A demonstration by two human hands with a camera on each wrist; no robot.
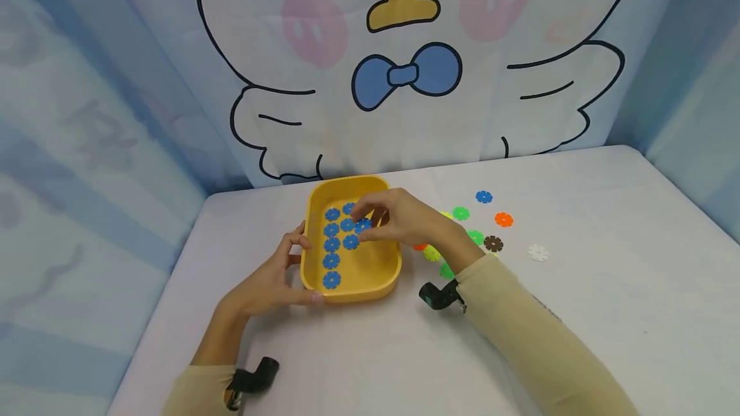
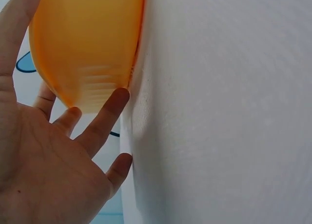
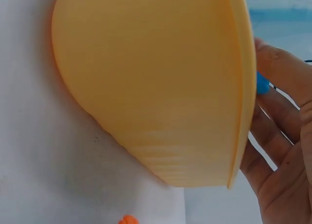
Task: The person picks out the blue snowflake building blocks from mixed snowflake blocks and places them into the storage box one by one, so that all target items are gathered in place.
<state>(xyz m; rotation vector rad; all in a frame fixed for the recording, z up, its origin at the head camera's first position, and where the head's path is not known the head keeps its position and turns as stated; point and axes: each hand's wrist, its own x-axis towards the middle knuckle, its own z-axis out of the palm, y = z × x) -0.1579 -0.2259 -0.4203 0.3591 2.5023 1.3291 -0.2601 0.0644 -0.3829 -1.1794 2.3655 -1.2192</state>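
Note:
A yellow tray [image 1: 352, 294] stands on the table with several blue flower-shaped discs [image 1: 331, 244] laid in columns on its left side. My left hand [image 1: 268, 284] grips the tray's near-left corner, thumb along the front wall and fingers at the left rim. In the left wrist view its fingers [image 2: 117, 99] lie against the tray's wall [image 2: 92, 38]. Over the tray's right half, my right hand [image 1: 399, 217] pinches a blue flower disc [image 1: 363, 226] between thumb and fingers. The right wrist view shows only a bit of that disc [image 3: 262, 83] past the rim.
Right of the tray, loose flower discs lie scattered: a green one [image 1: 460, 213], an orange one [image 1: 504, 219], a brown one [image 1: 494, 243], a white one [image 1: 538, 252] and a blue one [image 1: 484, 197]. My right forearm covers some. A printed curtain [image 1: 405, 133] hangs behind the table.

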